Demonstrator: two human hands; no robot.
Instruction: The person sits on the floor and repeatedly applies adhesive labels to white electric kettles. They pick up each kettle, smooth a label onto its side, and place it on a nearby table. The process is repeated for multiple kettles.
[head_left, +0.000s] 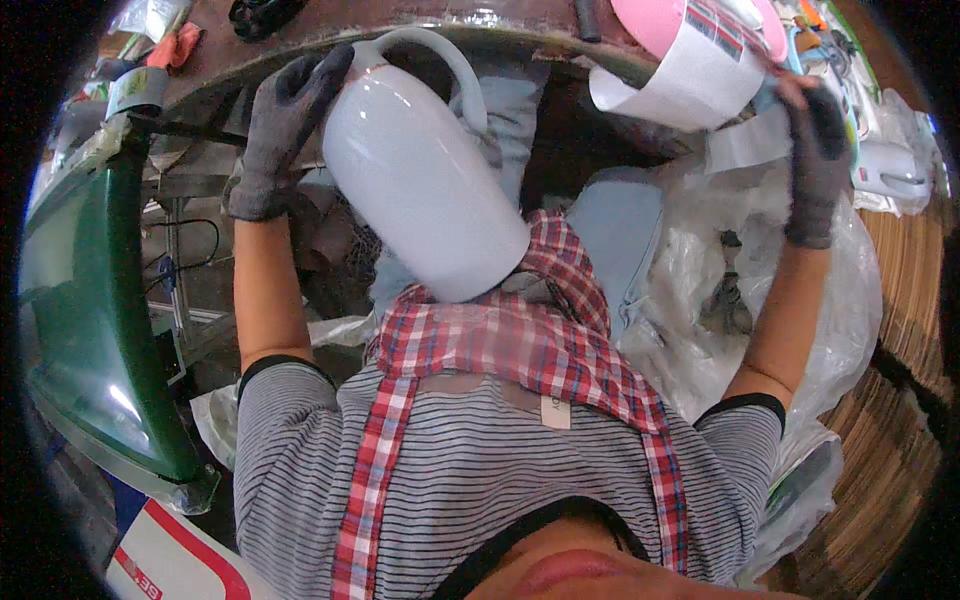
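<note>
A glossy white jug-like body (427, 180) with a curved pale handle (461, 64) lies tilted over my lap. Its lower end rests near the red checked apron (517, 334). My left hand (289, 124), in a dark grey glove, grips the jug's far end beside the handle's base. On the right, my right hand (814, 142), gloved the same way and blurred, is raised beside a curled white sheet (686, 82). Whether its fingers hold the sheet's edge I cannot tell. Behind the sheet is a round pink plastic item (645, 22).
The brown tabletop (510, 19) curves across the front, with a black object (259, 16) on it. A tape roll (137, 91) sits at left above a green glossy panel (82, 322). Clear plastic sheeting (817, 330) hangs at right, near a white plastic part (889, 169).
</note>
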